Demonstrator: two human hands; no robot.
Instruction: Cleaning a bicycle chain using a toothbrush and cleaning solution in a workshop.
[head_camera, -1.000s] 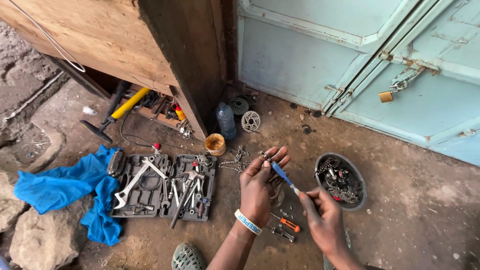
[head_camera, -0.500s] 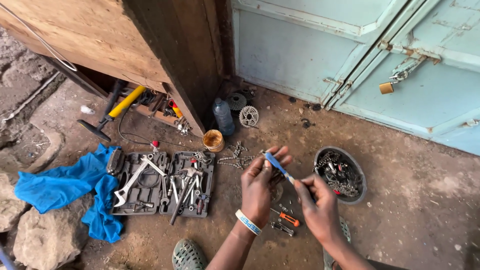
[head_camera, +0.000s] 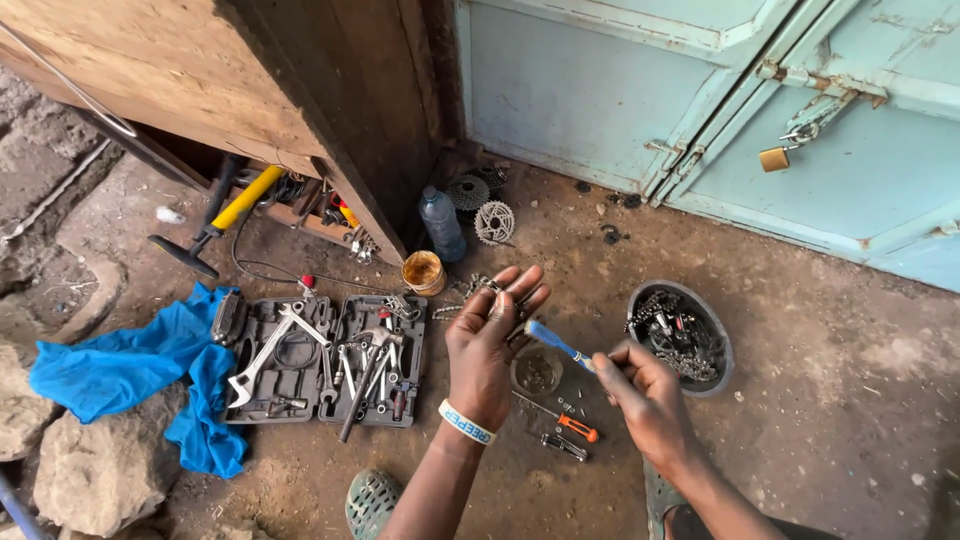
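My left hand (head_camera: 487, 345) is raised palm-down with fingers spread, pinching something small that I cannot make out. A pale wristband circles its wrist. My right hand (head_camera: 645, 398) grips a blue-handled tool (head_camera: 556, 343), whose tip points up-left at the left hand's fingers. Under both hands a small round tin (head_camera: 537, 373) sits on the dirt. An orange-handled screwdriver (head_camera: 572, 425) lies just below it.
An open grey tool case (head_camera: 322, 360) with wrenches lies at left beside a blue cloth (head_camera: 140, 370). A dark bowl of metal parts (head_camera: 680, 335) stands at right. A bottle (head_camera: 440, 222), sprockets (head_camera: 493, 221), a small tub (head_camera: 423, 272) and a yellow pump (head_camera: 225, 215) sit by the wooden stand. Pale blue padlocked doors (head_camera: 720, 110) stand behind.
Both hands have lifted slightly and drawn closer together. The blue-handled tool's tip has come nearer the left hand's fingers.
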